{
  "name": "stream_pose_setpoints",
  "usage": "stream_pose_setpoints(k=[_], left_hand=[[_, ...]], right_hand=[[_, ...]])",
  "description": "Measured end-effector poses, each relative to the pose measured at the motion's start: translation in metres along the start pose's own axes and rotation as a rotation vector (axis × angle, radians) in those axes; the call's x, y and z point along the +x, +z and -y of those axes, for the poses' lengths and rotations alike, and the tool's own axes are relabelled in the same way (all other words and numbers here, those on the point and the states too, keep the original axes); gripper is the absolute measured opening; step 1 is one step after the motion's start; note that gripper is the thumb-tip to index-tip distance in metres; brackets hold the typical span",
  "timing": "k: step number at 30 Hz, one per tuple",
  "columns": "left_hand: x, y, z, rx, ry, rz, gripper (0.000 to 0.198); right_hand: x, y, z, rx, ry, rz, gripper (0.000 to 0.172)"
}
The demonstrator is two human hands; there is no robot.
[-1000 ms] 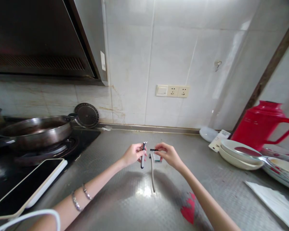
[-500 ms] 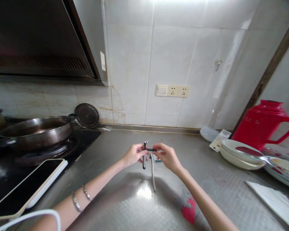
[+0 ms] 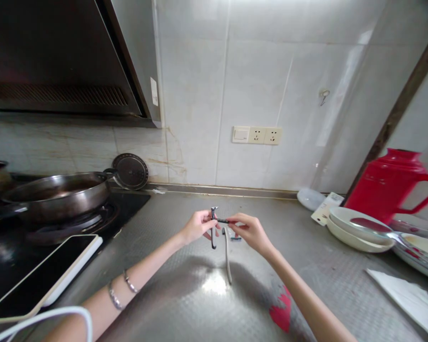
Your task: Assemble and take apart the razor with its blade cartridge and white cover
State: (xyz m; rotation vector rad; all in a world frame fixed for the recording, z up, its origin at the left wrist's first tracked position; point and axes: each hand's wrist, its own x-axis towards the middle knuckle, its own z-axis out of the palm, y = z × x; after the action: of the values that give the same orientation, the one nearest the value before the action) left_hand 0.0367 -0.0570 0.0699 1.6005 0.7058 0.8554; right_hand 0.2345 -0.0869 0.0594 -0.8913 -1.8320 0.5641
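My left hand pinches a slim black-and-grey handled tool upright above the counter; a small shiny piece shows at its top. From the right, my right hand closes its fingertips on a short dark bar. The bar lies level and meets the tool's upper part; whether the two are joined I cannot tell. Just below the hands, a thin whitish handle with a dark end lies on the metal counter. Beside it is a small blue-black strip, partly behind my right fingers.
To the left, a steel pan sits on the black stove, with a phone and a white cable nearer me. At right are stacked dishes, a red thermos jug and a white sheet.
Both hands keep their grips. The right fingers and dark bar have shifted slightly left and up against the handled tool. The view has moved a little.
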Motion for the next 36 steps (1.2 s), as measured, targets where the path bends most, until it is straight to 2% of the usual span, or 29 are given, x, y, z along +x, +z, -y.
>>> stream_pose_setpoints(k=[5,12,17,22,27,36], left_hand=[[0.001,0.001,0.003,-0.018,-0.007,-0.017,0.032],[0.004,-0.003,0.004,0.014,0.092,-0.226,0.038],[0.003,-0.004,0.003,0.113,0.150,-0.300,0.033],[-0.002,0.004,0.007,0.292,0.242,-0.349,0.031],[-0.010,0.014,0.011,0.435,0.286,-0.348,0.029],[-0.016,0.025,0.014,0.566,0.326,-0.320,0.029]], right_hand=[[0.000,0.002,0.003,0.103,0.092,-0.038,0.021],[0.006,-0.009,-0.001,0.078,0.153,-0.180,0.024],[0.022,-0.015,-0.001,0.106,0.145,-0.227,0.025],[0.040,-0.005,0.008,0.172,0.118,-0.179,0.023],[0.043,0.003,0.014,0.201,0.123,-0.153,0.019],[0.043,-0.012,0.028,0.144,0.065,-0.038,0.014]])
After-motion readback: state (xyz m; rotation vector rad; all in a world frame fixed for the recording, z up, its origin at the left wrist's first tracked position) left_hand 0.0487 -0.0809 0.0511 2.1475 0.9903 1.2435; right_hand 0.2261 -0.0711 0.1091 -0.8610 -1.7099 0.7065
